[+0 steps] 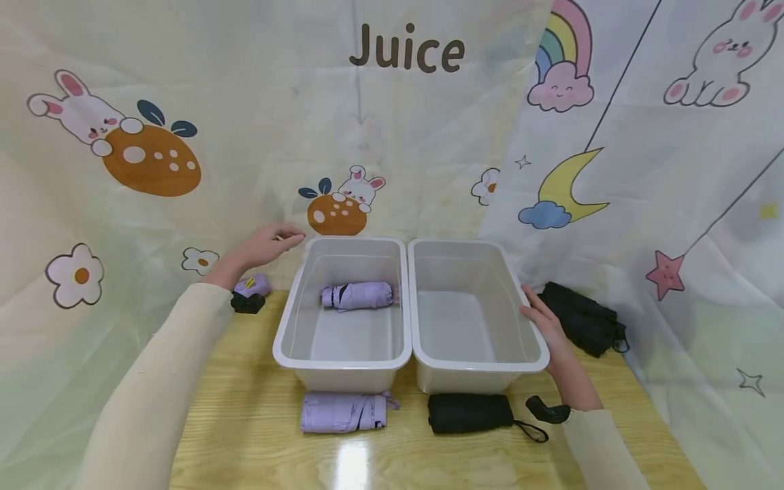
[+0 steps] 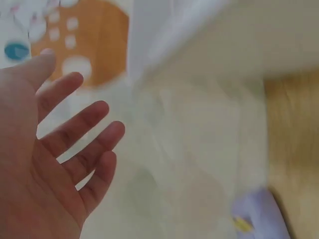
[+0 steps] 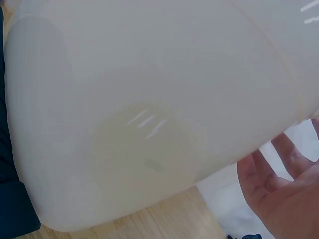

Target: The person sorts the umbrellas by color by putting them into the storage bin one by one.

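Observation:
Two white plastic bins stand side by side. Inside the left bin point(image 1: 348, 365) lies a folded lilac umbrella point(image 1: 361, 296); the right bin point(image 1: 478, 367) holds nothing visible. My left hand point(image 1: 265, 246) hovers in the air by the left bin's far left corner, fingers spread and slightly bent in the left wrist view. At the right bin's outer side, my right hand point(image 1: 546, 330) touches the rim with its fingertips; in the right wrist view its loosely bent fingers point(image 3: 252, 179) lie along the bin wall.
Before the bins lie another folded lilac umbrella point(image 1: 343, 412) and a black one point(image 1: 470, 413) with a strap. Another black umbrella point(image 1: 578, 318) rests at the right, behind my right hand. A lilac bundle point(image 1: 254, 284) shows partly by my left wrist. Printed curtain point(image 1: 416, 156) encloses the wooden table point(image 1: 245, 422).

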A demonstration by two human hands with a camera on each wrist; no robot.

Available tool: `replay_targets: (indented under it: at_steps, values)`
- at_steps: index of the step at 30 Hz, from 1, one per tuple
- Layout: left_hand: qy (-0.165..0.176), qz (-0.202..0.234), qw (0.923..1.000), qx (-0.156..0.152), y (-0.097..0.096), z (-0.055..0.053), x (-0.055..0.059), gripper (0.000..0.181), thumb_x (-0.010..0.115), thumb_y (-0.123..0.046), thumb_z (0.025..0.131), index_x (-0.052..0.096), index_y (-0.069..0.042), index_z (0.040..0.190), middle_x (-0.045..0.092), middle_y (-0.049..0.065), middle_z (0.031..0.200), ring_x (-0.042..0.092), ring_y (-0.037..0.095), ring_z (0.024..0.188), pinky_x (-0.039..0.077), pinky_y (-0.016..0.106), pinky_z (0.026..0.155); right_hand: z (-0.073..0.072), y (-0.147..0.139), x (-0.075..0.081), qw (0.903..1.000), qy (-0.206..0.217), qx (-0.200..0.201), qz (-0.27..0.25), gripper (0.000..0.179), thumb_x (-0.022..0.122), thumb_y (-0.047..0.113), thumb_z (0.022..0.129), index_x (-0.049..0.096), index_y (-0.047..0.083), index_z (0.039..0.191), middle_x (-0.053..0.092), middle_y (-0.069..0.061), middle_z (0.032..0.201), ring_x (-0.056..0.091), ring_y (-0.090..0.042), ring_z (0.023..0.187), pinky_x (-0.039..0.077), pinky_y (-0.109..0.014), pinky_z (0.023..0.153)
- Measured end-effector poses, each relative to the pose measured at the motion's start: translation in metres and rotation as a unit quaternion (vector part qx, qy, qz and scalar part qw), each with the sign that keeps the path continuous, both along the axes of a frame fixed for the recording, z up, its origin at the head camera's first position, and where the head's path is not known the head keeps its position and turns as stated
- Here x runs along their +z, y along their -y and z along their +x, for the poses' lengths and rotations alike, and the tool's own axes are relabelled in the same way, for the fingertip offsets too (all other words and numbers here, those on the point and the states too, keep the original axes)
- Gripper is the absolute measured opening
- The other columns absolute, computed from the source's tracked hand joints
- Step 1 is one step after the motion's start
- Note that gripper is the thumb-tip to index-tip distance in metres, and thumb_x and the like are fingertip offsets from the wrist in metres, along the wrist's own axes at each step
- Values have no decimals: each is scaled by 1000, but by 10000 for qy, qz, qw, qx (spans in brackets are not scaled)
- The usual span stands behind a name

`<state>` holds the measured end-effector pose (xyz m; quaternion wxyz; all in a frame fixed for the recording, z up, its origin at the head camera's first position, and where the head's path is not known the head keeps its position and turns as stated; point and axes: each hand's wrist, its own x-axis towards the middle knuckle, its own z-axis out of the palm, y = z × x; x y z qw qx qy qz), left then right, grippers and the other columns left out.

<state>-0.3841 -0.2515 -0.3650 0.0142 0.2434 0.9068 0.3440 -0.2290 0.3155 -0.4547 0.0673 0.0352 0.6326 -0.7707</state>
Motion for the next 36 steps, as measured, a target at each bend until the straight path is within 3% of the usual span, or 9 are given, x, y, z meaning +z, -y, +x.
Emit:
replay_targets:
  at_steps: [6,10,17,25,29,36]
  values:
    - [191,-172,9981,553,53,14,-20,49,47,-34,103,55,4,131,52,25,131,50,43,115,40,58,95,1,3,1,9999,-59,-116,17,63,47,23,104,14,27,157,5,-1,162,48,-9,116,49,-25,87]
    - [176,-284,9962,807,73,20,-43,50,50,-33,102,51,3,136,49,27,135,46,46,118,37,60,96,-1,1,0,9998,-50,-163,-73,62,47,22,104,16,28,157,7,-1,162,50,-7,114,49,-24,87]
    - [-245,-510,9922,1112,94,26,-85,57,57,-33,98,45,1,142,45,30,136,41,48,122,35,63,95,-3,-1,-4,9998,-72,-150,-137,63,48,22,104,15,27,157,8,-1,162,50,-8,116,49,-24,87]
    - [-637,-698,9869,1309,112,33,-113,67,64,-16,92,32,3,147,36,36,139,30,53,127,26,67,99,-6,-1,-5,9996,-229,-147,-13,62,47,23,104,15,27,157,10,-2,162,49,-10,117,49,-24,87]
    - [-452,-838,9862,1351,122,34,-124,70,67,-13,90,31,4,147,26,35,145,21,53,133,20,66,104,-6,-1,-5,9997,-212,-66,52,62,45,25,105,12,29,157,5,2,162,44,-10,121,48,-23,88]
    - [-311,-1323,9757,1716,131,41,-154,79,71,-22,87,28,3,148,35,37,137,36,54,120,29,68,96,-5,0,-6,9999,-165,-39,-32,62,45,24,105,12,29,157,3,3,162,44,-11,123,48,-24,89]
